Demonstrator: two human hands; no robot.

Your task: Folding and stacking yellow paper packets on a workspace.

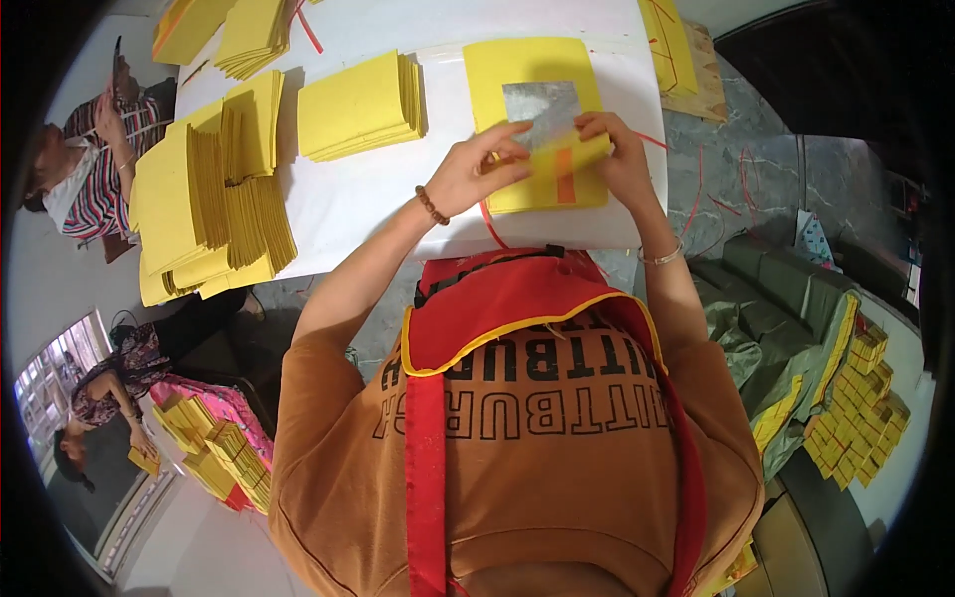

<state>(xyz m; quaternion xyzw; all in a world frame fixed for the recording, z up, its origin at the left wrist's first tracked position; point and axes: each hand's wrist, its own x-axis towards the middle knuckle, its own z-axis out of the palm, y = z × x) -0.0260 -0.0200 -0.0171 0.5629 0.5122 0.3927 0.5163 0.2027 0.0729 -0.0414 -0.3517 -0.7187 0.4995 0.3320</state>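
**Both hands pinch a folded yellow sheet at the near edge of the table**

The left hand [476, 171] and the right hand [619, 149] each grasp the folded yellow paper [549, 179], fingers closed on its upper fold, thumbs beneath. The paper lies near the near edge of the white table [348, 199], toward its right corner. It carries a short orange stripe [565, 175] that runs from the near side to the far side, while the paper's long axis runs left to right, its right end tilted slightly toward the far edge.

Just behind it, touching its far side, lies a larger flat yellow sheet [517, 62] with a square silver foil patch [542, 107] in its middle; the fingertips overlap the patch's near edge.

Left of that sheet, well apart from the hands, sits a neat square stack of yellow sheets [358, 104]. Along the table's left edge, fanned piles of yellow sheets [209, 199] overlap one another. More piles [249, 35] sit at the far left corner.

A red string [489, 225] curves on the table below the left hand. Off the table, at right, small yellow bundles [860, 413] are stacked in rows.
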